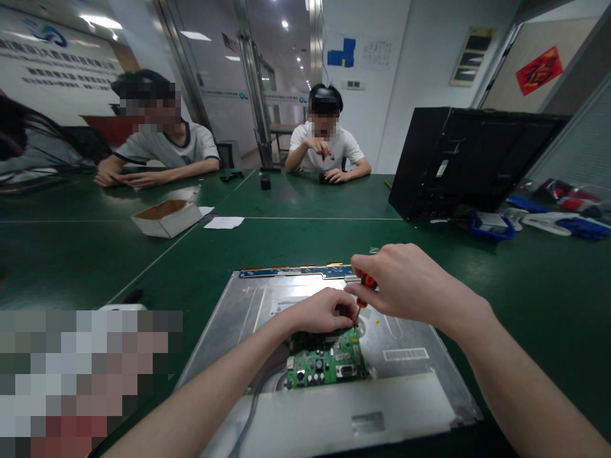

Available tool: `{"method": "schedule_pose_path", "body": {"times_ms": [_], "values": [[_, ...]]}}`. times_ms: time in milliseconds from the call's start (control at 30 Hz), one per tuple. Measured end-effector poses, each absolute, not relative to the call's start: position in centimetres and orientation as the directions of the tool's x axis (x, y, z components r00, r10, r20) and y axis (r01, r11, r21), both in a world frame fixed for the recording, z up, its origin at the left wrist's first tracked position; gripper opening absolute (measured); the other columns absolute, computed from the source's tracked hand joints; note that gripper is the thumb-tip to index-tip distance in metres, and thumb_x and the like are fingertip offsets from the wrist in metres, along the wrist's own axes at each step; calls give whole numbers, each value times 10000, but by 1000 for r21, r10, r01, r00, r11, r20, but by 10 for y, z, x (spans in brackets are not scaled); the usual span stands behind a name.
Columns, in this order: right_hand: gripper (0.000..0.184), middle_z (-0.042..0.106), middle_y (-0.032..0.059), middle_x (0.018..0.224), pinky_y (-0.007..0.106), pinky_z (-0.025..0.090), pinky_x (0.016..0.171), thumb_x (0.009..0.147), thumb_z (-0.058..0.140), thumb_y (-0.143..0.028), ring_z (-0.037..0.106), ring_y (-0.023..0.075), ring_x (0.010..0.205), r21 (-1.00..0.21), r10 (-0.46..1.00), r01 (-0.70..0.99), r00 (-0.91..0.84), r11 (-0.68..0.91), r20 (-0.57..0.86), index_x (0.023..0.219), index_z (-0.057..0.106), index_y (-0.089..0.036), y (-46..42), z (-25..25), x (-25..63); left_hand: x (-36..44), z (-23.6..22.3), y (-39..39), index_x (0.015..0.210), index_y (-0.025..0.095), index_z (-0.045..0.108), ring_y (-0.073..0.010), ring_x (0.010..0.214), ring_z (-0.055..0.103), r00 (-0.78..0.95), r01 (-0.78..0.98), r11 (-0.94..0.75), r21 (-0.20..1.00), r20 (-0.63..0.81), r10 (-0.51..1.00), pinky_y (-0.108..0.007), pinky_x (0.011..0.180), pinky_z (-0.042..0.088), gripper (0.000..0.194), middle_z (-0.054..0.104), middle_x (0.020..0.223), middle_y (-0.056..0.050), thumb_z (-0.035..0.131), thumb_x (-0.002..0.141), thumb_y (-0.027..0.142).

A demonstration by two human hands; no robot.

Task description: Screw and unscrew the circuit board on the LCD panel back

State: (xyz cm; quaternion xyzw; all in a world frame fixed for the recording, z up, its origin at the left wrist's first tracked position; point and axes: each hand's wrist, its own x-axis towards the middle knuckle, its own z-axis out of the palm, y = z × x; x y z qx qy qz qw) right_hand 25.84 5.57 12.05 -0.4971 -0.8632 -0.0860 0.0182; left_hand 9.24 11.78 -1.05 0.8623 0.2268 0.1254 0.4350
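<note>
A red and black screwdriver point(367, 280) is gripped in my right hand point(405, 280), its shaft slanting down toward the upper right corner of a green circuit board point(327, 364). Beside the screwdriver's tip, my left hand point(322, 310) has its thumb and fingers curled together; whatever they pinch is too small or hidden to name. The board sits on the silver metal back of a display panel point(405, 401), and my left hand covers its upper left part. Along the panel's far edge runs a narrow blue circuit strip point(291, 273). A grey cable point(254, 407) trails off the panel's near side.
A black monitor housing point(458, 165) stands at the right, near a blue tray point(491, 229) and gloves point(558, 222). An open white box point(167, 219) and paper point(224, 222) lie at the left. Two people point(329, 146) sit across the green table point(305, 238).
</note>
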Motion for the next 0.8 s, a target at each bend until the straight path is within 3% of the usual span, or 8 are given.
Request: {"method": "schedule_pose_path", "body": {"times_ms": [133, 300, 567, 800], "values": [[348, 639, 68, 645, 283, 182, 475, 910, 467, -466, 598, 181, 582, 181, 878, 882, -459, 434, 134, 780, 638, -193, 57, 120, 256, 93, -9, 117, 750, 139, 651, -132, 657, 570, 866, 286, -523, 803, 18, 500, -210, 630, 419, 107, 630, 697, 16, 612, 731, 42], [245, 641, 45, 652, 280, 175, 478, 899, 487, -395, 589, 177, 565, 167, 857, 865, -496, 473, 141, 819, 627, -210, 58, 118, 258, 93, -8, 117, 753, 136, 655, -136, 680, 578, 864, 283, -523, 804, 23, 502, -214, 656, 426, 117, 638, 713, 14, 611, 728, 31], [123, 656, 14, 729, 266, 229, 509, 862, 522, -281, 565, 162, 618, 42, 814, 817, -577, 575, 71, 958, 563, -215, 56, 119, 262, 92, -10, 117, 790, 134, 667, -160, 737, 601, 853, 292, -525, 799, 30, 521, -229, 691, 443, 125, 662, 780, -6, 619, 728, 36], [202, 663, -2, 879, 251, 302, 565, 827, 571, -215, 574, 154, 724, -115, 782, 776, -624, 620, 7, 1020, 522, -245, 53, 126, 271, 92, -8, 117, 786, 148, 667, -145, 713, 578, 854, 295, -532, 794, 31, 519, -216, 662, 431, 121, 645, 758, 10, 623, 728, 52]]}}
